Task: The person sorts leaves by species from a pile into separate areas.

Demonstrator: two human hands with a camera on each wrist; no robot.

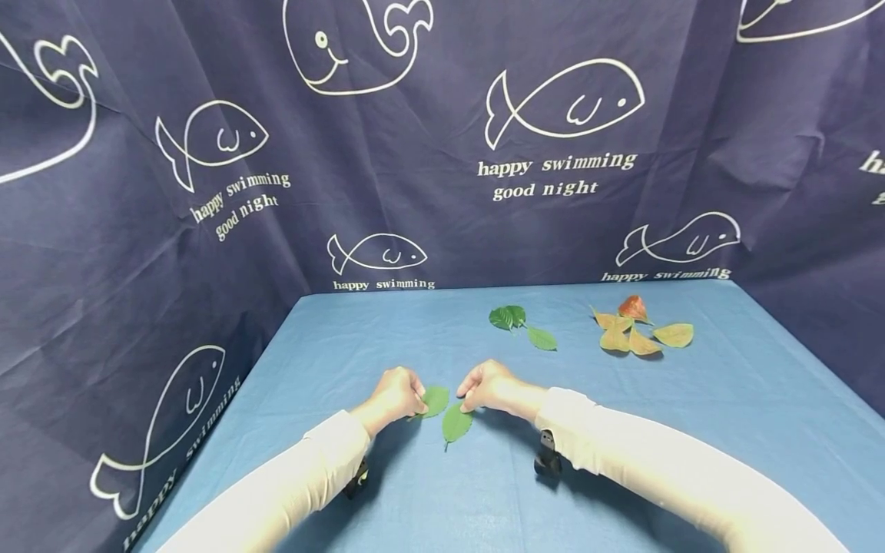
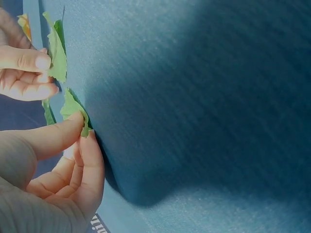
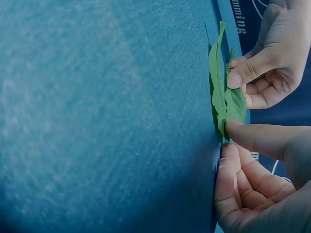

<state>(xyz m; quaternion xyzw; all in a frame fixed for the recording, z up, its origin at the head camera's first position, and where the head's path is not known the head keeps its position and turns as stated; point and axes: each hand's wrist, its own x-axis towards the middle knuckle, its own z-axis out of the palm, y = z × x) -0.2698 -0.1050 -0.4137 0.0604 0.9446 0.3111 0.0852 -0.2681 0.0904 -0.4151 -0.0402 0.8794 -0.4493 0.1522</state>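
Note:
In the head view my left hand point(image 1: 401, 393) pinches a green leaf point(image 1: 436, 400) by its lower left end, between thumb and forefinger. My right hand point(image 1: 494, 386) pinches a second green leaf point(image 1: 457, 423) by its upper end; its stem points down toward me. The two leaves lie side by side, close over the blue cloth. Seen from the left wrist, thumb and forefinger grip the tip of the near leaf point(image 2: 74, 108), while the other leaf point(image 2: 58, 54) is in the far hand. The right wrist view shows the right-hand leaf point(image 3: 217, 80) standing nearly on edge.
Farther back on the blue tablecloth point(image 1: 387, 330) lie dark green leaves point(image 1: 507, 316) and a lighter green leaf point(image 1: 542, 339). Right of them is a group of yellow-brown leaves point(image 1: 615, 338) with a red-orange leaf point(image 1: 633, 308). A navy curtain point(image 1: 442, 207) with fish drawings hangs behind.

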